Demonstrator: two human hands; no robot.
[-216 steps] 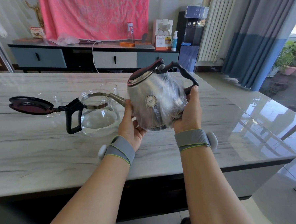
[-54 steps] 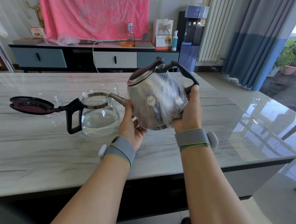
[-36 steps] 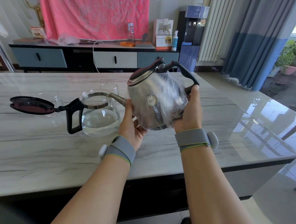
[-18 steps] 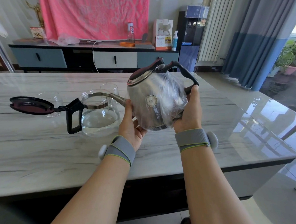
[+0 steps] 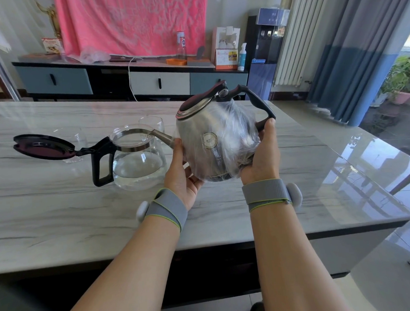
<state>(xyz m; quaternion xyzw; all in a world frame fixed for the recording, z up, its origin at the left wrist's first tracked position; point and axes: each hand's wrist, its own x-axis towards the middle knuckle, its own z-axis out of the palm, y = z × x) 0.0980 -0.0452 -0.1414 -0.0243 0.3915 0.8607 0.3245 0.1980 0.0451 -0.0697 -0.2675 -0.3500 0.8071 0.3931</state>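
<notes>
Kettle (image 5: 212,140) tilts between left hand (image 5: 183,175) and right hand (image 5: 261,157), fingers (image 5: 270,130) curled round its body.

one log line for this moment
kettle: tilted, plastic-wrapped, spout at glass pot rim | left hand: holds kettle side | right hand: holds kettle base | pot lid: open
</notes>
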